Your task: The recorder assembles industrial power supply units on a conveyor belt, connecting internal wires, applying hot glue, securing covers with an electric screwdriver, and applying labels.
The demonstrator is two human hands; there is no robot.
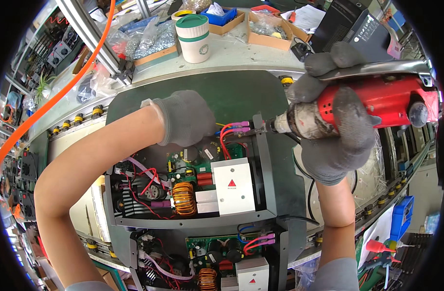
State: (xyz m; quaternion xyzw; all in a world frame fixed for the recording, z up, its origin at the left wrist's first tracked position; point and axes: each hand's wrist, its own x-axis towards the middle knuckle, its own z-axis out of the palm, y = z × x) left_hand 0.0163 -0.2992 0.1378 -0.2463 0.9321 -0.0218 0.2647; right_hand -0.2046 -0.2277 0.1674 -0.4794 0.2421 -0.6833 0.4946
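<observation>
Driver [389, 99] enclosed by right fingers [350, 116].

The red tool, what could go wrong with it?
The red tool, held in the right hand, has its tip by the purple connectors; a slip might damage them. The left hand is nearby and might get poked. The circuit board is uncovered, so it could get knocked too.

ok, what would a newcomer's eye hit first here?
The big red power tool in the gloved right hand, upper right, its tip by the open grey case's right wall. Next, the orange hose curving down the upper left. Then the copper-coloured coil inside that case, near mid-frame.
</observation>
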